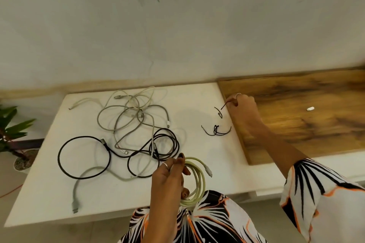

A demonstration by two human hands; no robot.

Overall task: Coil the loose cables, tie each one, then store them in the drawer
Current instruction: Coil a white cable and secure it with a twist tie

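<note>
My left hand [169, 175] holds a pale yellow-green cable [197, 179] wound into a coil, near the front edge of the white table [197, 100]. My right hand [244, 108] is at the table's right side, its fingertips pinched on one end of a thin dark tie [224, 107]. More dark ties [216, 130] lie just below it. A loose black cable [83, 156] sprawls in loops at the left and middle. Tangled beige and grey cables [134, 112] lie behind it. A grey cable [76, 191] trails toward the front left edge.
A wooden top [306, 116] adjoins the table on the right, with a small white object [310, 108] on it. A potted plant [13, 136] stands on the floor at the left. A white wall rises behind. No drawer is visible.
</note>
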